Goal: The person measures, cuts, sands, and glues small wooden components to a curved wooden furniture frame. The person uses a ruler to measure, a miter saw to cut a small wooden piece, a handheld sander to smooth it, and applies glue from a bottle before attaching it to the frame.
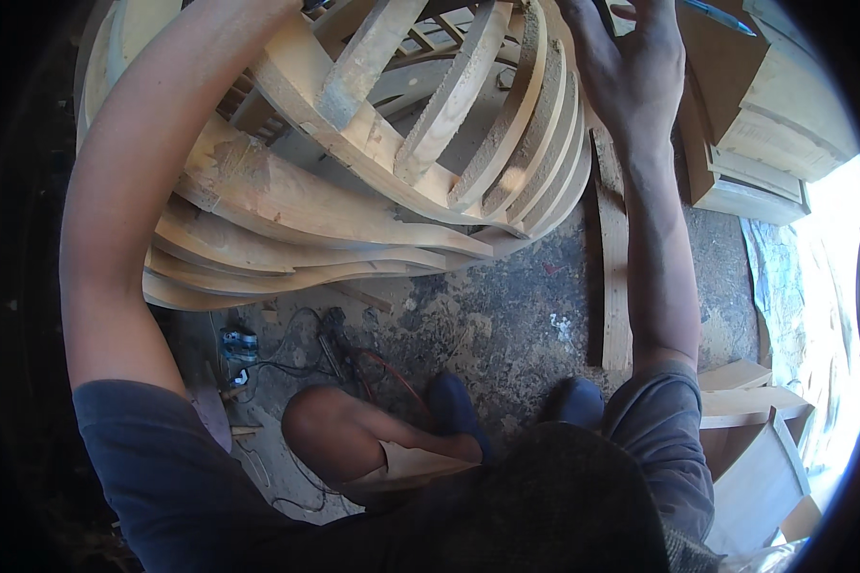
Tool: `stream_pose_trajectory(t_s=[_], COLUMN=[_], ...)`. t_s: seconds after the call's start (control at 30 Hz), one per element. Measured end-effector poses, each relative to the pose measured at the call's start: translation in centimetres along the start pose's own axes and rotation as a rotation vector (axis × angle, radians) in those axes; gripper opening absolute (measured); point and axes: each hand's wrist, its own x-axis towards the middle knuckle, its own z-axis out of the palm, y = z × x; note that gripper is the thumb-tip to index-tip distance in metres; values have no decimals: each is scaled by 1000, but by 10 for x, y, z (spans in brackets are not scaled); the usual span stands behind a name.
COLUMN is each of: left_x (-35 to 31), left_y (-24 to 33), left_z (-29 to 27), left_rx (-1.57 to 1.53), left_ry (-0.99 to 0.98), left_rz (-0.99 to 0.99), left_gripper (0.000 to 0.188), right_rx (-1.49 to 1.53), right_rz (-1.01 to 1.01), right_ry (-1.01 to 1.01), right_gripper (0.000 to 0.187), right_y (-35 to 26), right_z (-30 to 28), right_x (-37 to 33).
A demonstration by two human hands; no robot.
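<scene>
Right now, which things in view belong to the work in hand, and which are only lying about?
Seemingly in use:
curved wooden frame, with the right hand near it

Apparently lying about:
long wooden strip
small blue object
boxy wooden pieces

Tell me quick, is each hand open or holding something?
Left hand: can't tell; the picture's top edge cuts it off.
Right hand: can't tell; fingertips are cut off, near pale, curved wooden ribs.

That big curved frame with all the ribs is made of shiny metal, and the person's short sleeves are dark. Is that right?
Not quite: the frame is wood, not shiny metal. The head view shows its pale, timber-coloured ribs. It is big and curved, and the person's short sleeves are dark.
</scene>
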Motion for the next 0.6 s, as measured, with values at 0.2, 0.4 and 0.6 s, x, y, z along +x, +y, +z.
stream_pose_trajectory(t_s=[0.2, 0.4, 0.6], left_x=[6, 2, 7], left_y=[-4, -2, -8], left_z=[2, -4, -2], left_rx=[-33, -91, -74], left_ry=[-16, -118, -82], left_rz=[1, -41, 40], left_gripper=[41, 37, 36], right_rx=[223, 407, -40], right_rz=[397, 367, 337], right_ry=[-247, 51, 317], right_gripper=[18, 8, 19], right_y=[5, -3, 8], right_z=[-1, -25, -114], right_x=[14, 20, 55])
